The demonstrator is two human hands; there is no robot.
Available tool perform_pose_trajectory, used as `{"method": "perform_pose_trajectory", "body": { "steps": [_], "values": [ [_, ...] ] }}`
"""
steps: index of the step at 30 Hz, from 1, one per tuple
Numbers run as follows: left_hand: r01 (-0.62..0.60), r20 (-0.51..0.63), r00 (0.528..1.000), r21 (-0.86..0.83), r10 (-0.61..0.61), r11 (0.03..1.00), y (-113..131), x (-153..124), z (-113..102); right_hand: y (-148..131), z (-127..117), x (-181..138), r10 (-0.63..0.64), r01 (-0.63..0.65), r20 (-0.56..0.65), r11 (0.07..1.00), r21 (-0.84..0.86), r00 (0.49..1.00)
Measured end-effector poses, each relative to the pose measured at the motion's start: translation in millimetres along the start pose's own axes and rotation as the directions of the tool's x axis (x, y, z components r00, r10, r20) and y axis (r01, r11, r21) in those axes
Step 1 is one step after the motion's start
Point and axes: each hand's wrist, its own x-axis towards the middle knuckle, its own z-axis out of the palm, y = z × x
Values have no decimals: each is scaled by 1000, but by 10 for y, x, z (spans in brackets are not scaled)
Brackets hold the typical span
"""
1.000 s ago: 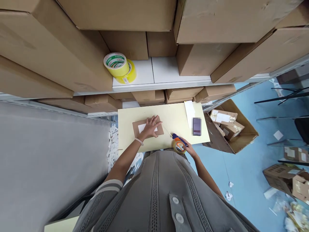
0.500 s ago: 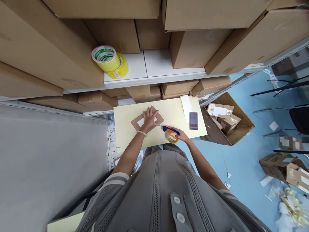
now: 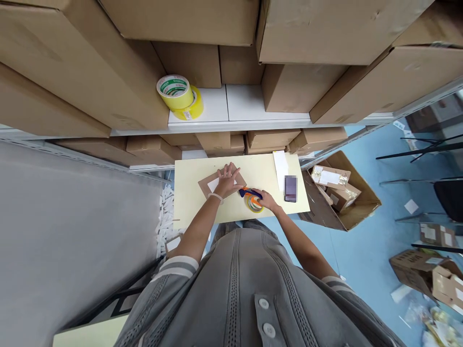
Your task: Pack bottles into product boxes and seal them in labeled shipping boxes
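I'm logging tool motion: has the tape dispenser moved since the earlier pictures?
Yes: judged against the phone on the table, the tape dispenser has moved left, toward the cardboard package.

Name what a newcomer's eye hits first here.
Two yellow tape rolls, on the white shelf above the table. Then, on the table, the left hand spread over a small cardboard box and the right hand gripping a blue-and-orange tape dispenser. Right of the table, an open carton holds parcels.
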Motion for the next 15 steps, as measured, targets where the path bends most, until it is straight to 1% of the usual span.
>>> {"method": "perform_pose_trajectory", "body": {
  "steps": [2, 3, 5, 6, 7, 9, 11, 14, 15],
  "values": [
    [-4, -9, 1000, 1, 4, 1000, 14, -15, -15, -34, 78, 0, 100, -97, -6, 977, 190, 995],
    [-5, -10, 1000, 1, 5, 1000, 22, -23, -25, -51, 123, -1, 161, -155, 5, 939, 306, 987],
    [-2, -4, 1000, 1, 2, 1000, 40, -35, -48, -84, 201, -2, 276, -267, 60, 818, 509, 959],
    [2, 2, 1000, 3, -2, 1000, 48, -39, -57, -99, 227, -1, 316, -311, 94, 758, 574, 944],
    [9, 8, 1000, 6, -9, 1000, 54, -41, -64, -111, 243, 1, 343, -345, 126, 710, 614, 931],
    [19, 17, 1000, 10, -19, 1000, 59, -39, -70, -133, 245, 7, 370, -391, 176, 657, 644, 912],
    [21, 25, 999, 11, -22, 1000, 60, -35, -73, -155, 230, 7, 379, -423, 216, 635, 647, 900],
    [28, 44, 999, 6, -28, 1000, 57, -33, -84, -202, 244, -16, 371, -509, 349, 591, 626, 861],
    [31, 51, 998, 5, -32, 999, 57, -34, -91, -220, 267, -31, 352, -518, 380, 591, 619, 855]
  ]
}}
